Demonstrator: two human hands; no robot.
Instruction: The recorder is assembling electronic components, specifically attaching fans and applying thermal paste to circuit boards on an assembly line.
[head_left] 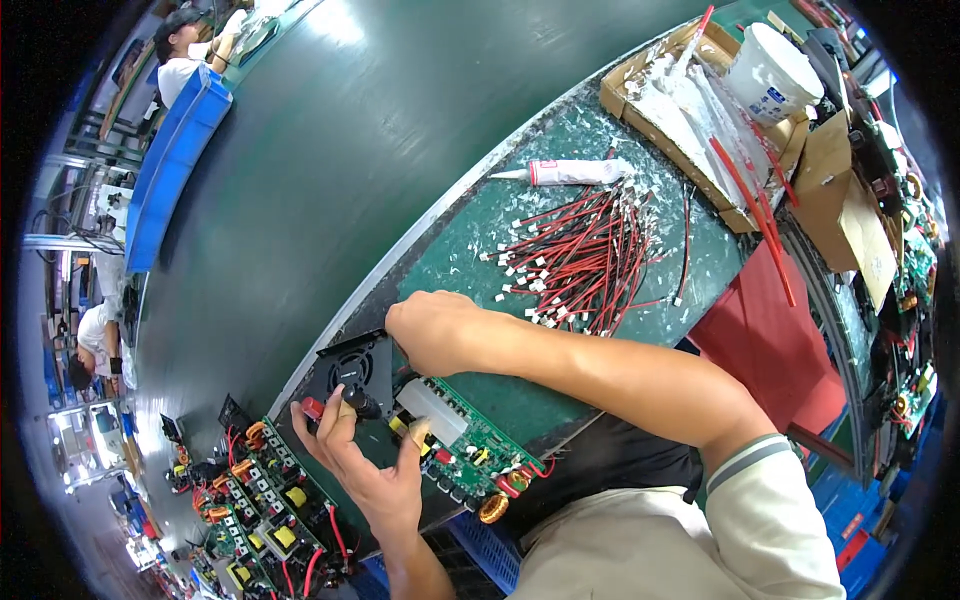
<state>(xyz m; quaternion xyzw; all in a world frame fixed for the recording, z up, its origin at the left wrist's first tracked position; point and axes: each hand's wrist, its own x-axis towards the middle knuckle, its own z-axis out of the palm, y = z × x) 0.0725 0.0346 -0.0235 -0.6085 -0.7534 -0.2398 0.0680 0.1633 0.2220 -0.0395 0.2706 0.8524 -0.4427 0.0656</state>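
A black end panel with a round fan grille stands at the table edge, with a red and a black terminal post at its lower part. My left hand is closed on the panel at these posts, its thumb by the board. Against the panel's upper right edge rests my right hand, its fingers curled; what they hold is hidden. Beside the panel, below my right forearm, lies a green circuit board with a grey metal heat sink, a copper coil and small parts.
Red and black wires with white plugs lie heaped beyond my right forearm, beside a white sealant tube. A cardboard tray and white bucket stand far right. More circuit boards crowd the lower left. Two people work across the aisle.
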